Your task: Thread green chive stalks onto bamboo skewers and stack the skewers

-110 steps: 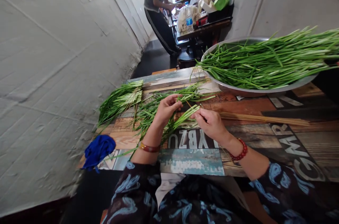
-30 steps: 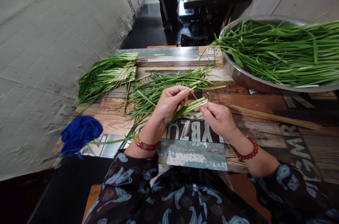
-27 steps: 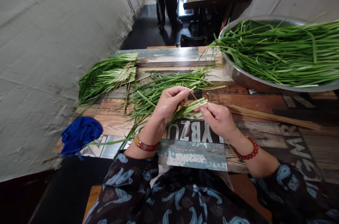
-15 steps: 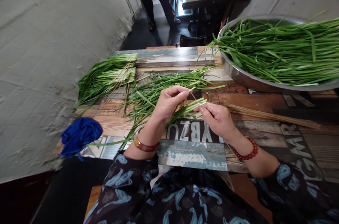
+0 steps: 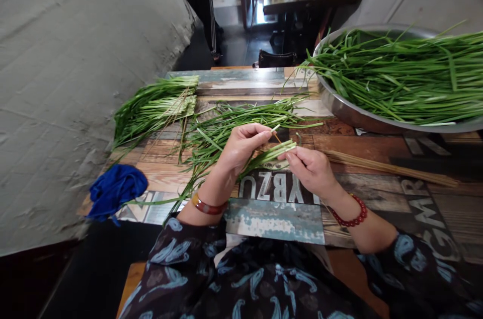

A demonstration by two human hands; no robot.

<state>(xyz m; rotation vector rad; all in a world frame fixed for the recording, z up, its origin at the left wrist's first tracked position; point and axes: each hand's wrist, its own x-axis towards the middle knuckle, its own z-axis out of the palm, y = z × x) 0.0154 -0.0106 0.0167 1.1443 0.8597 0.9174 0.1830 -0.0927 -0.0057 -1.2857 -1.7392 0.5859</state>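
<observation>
My left hand (image 5: 245, 145) pinches a pale green stem and the thin brown stick beside it. Facing it, my right hand (image 5: 311, 167) has its fingers closed on the pale cut ends of a small bunch of green stalks (image 5: 277, 152). The bunch's leaves run back under my left hand, where they are partly hidden. Loose long green leaves (image 5: 234, 117) lie on the patterned table (image 5: 275, 221) just behind my hands. To the left rests a pile of stalks (image 5: 158, 105) with even white ends and thin brown sticks across it.
A large metal basin (image 5: 339, 105) full of green stalks stands at the right. Thin brown sticks (image 5: 392, 167) lie right of my hands, and a blue cloth (image 5: 116, 190) at the left edge. Beyond the table are a person's dark-trousered leg (image 5: 204, 7) and another table (image 5: 313, 1).
The person in the background has moved left, partly behind the wall's edge. The view has shifted slightly. My hands keep nearly the same pose and hold.
</observation>
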